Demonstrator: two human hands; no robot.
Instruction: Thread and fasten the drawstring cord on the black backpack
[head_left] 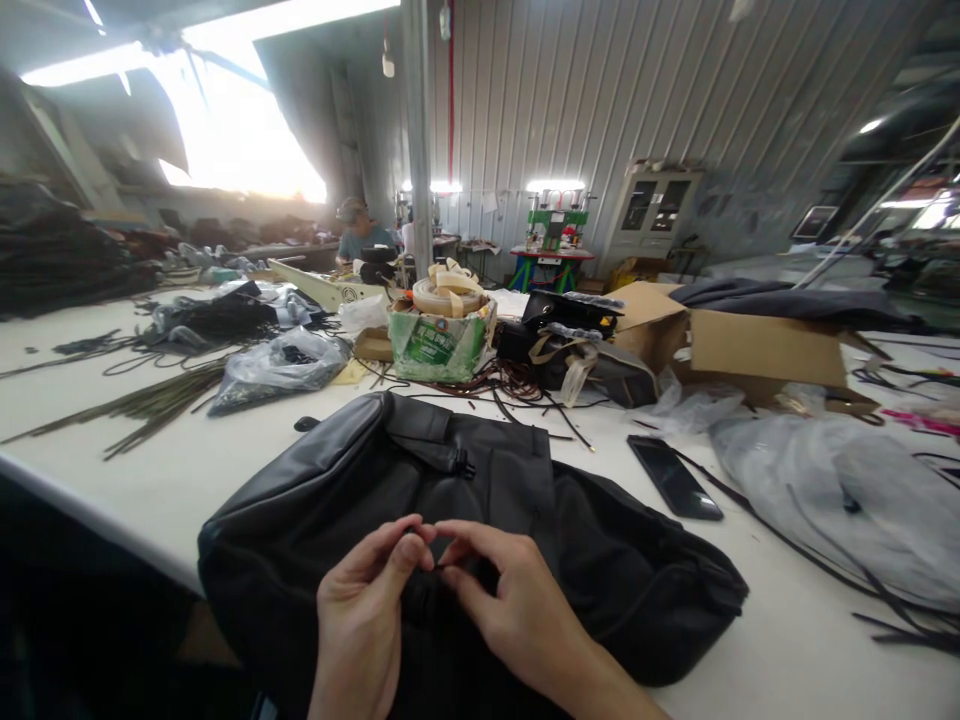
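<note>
A black leather bag (pixel 337 480) lies on the white table (pixel 180 470) right in front of me. My left hand (pixel 364 610) and my right hand (pixel 506 595) rest over its middle, fingertips meeting. Both pinch a small dark part of the bag, perhaps a cord or zip pull; it is too small to name. A black buckle (pixel 463 463) sits on the bag's flap just beyond my fingers.
A black phone (pixel 673 477) lies right of the bag. Clear plastic bags (pixel 832 500), a cardboard box (pixel 757 350), a green carton (pixel 439 345) with tape rolls, loose cords (pixel 150 400) and dark straps crowd the table. A person (pixel 360 235) sits far behind.
</note>
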